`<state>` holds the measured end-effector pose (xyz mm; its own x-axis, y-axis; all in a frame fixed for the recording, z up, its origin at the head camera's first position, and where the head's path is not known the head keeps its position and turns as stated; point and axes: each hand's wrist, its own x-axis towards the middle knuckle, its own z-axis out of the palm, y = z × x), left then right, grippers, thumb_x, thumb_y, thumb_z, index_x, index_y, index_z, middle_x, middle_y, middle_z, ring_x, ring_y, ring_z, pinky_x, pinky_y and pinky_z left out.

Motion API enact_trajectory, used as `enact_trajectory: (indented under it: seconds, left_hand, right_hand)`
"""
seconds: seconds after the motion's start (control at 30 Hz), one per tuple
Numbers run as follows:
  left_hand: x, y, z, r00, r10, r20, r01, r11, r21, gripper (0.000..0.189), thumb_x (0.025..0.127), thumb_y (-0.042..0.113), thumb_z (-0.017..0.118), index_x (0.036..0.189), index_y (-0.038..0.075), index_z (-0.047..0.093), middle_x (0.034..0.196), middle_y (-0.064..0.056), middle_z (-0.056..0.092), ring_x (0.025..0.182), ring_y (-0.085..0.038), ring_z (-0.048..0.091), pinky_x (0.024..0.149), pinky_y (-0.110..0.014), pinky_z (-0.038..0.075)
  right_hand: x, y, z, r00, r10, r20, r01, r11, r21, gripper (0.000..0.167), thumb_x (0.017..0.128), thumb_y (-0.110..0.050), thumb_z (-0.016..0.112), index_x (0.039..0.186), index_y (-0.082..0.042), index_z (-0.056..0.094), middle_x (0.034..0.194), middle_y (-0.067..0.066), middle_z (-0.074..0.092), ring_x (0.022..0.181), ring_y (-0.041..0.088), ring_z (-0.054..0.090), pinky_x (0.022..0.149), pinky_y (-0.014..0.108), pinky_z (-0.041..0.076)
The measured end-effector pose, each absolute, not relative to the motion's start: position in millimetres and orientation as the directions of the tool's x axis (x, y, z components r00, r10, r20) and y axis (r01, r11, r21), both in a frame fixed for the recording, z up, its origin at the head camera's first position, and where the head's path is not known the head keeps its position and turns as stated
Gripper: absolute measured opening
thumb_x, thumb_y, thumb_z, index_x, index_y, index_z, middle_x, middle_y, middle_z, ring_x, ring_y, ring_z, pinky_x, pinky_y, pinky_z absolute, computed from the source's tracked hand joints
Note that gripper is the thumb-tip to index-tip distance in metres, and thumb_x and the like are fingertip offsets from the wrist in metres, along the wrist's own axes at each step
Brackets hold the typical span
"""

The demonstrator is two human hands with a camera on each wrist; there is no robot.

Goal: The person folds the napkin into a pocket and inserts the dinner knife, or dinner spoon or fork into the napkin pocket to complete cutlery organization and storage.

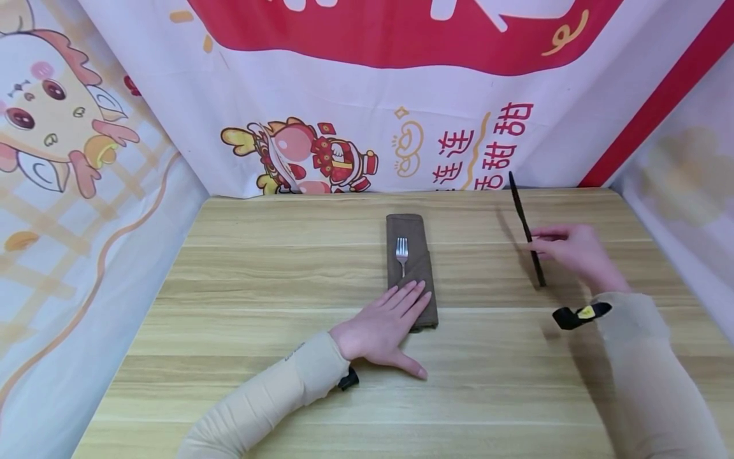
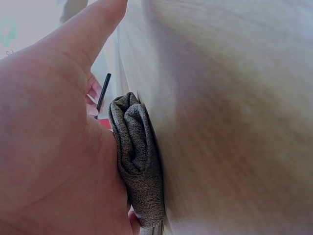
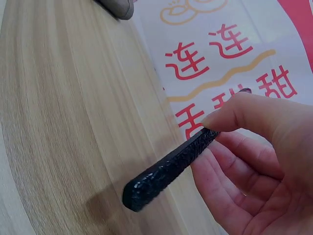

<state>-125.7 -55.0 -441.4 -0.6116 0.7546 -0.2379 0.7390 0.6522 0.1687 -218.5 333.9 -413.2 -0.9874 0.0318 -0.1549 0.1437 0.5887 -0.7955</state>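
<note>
A dark brown folded cloth napkin (image 1: 408, 229) lies lengthwise on the table, its rolled folds showing at the near end in the left wrist view. Tucked into it is a silver fork (image 1: 402, 250), tines up; its lower part is hidden in the cloth. My left hand (image 1: 384, 325) presses on the near half of the napkin, fingers straight and thumb spread out to the side. To the right, my right hand (image 1: 573, 250) pinches a slim black table knife (image 3: 166, 169) between thumb and fingers. The knife is held tilted above the table, its textured handle end pointing toward me.
The wood-grain table (image 1: 258, 268) stretches around both hands. A printed white and red cloth (image 1: 344, 89) hangs along its back edge, with similar cloth panels at the left (image 1: 149, 255) and right sides.
</note>
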Motion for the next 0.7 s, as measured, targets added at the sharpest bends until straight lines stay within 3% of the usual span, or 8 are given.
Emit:
enact_trajectory:
  seconds: [0.27,0.4,0.7]
  left_hand:
    - [-123.7,-54.2,-435.6,-0.610,0.755,-0.240,0.742,0.650,0.162,0.127,0.079,0.086,0.057,0.163,0.007,0.003,0.169,-0.012,-0.003,0.154,-0.023,-0.005,0.123,-0.039,0.002]
    - [-123.0,-54.5,-434.8,-0.609,0.760,-0.227,0.746,0.646,0.161,0.128,0.079,0.085,0.059,0.163,0.006,0.006,0.169,-0.014,-0.001,0.154,-0.025,-0.003,0.123,-0.040,0.004]
    - [-122.6,-55.1,-435.5,-0.609,0.763,-0.214,0.752,0.642,0.150,0.128,0.079,0.085,0.058,0.163,0.005,0.007,0.169,-0.015,0.000,0.154,-0.026,-0.002,0.123,-0.040,0.005]
  right_hand:
    - [-217.4,322.7,-407.5,-0.990,0.008,-0.143,0.127,0.517,-0.847,0.060,0.092,-0.034,0.079,0.134,0.003,0.058,0.116,0.011,0.070,0.088,0.011,0.072,0.085,0.037,0.058]
    - [-217.3,317.4,-405.1,-0.989,0.007,-0.147,0.130,0.513,-0.848,0.058,0.093,-0.031,0.078,0.135,0.003,0.056,0.116,0.011,0.070,0.087,0.011,0.071,0.084,0.035,0.058]
    - [-213.7,307.4,-401.5,-0.995,-0.030,-0.091,0.066,0.466,-0.882,0.049,0.093,-0.017,0.078,0.129,0.009,0.057,0.100,0.000,0.073,0.081,0.009,0.072,0.078,0.030,0.059]
